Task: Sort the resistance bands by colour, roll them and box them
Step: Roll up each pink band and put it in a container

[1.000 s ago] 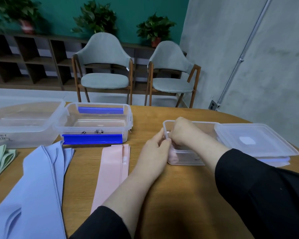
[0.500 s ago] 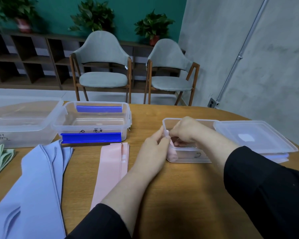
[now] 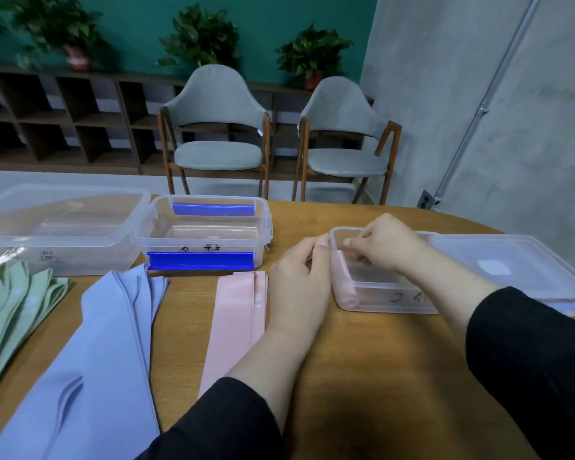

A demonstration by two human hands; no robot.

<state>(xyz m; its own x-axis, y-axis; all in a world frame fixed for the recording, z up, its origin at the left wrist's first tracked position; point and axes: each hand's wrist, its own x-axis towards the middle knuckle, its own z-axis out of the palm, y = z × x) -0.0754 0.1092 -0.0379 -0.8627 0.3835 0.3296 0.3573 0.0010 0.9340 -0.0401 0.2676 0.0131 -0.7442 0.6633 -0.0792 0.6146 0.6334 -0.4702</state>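
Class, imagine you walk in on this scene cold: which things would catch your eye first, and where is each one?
First, the two hands meeting at the small clear box right of centre: the right hand reaches into it, the left hand sits at its left wall, beside a rolled pink band inside. Next, flat bands fan across the table's left: green, lilac, pink. Behind them, a box with bright blue clips.

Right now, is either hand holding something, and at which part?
The right hand reaches into the small box above the rolled pink band; any grip is hidden. The left hand touches the box's left wall.
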